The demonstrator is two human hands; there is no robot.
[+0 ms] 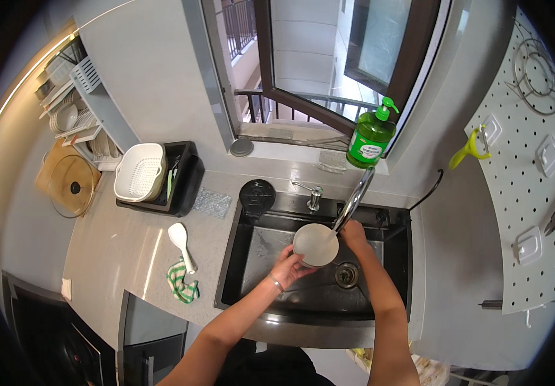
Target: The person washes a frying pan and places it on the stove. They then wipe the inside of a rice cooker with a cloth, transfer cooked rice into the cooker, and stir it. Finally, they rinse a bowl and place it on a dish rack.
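Note:
My left hand [291, 267] grips a round white bowl [316, 245] by its near left side, above the black sink [277, 289]. The curved chrome faucet [354, 200] ends right over the bowl, and water runs from it into the bowl. Just behind the spout is my right hand [353, 234], at the faucet's base; its fingers are partly hidden, so I cannot tell whether they grip the faucet. The sink drain [346, 275] with its strainer lies below and right of the bowl.
On the left counter lie a white rice paddle [180, 241], a green-striped cloth [181, 282] and a white colander [140, 172] on a black rack [188, 183]. A green dish-soap bottle [370, 140] stands on the windowsill. A soap dispenser [313, 197] rises behind the sink; a pegboard [514, 193] hangs right.

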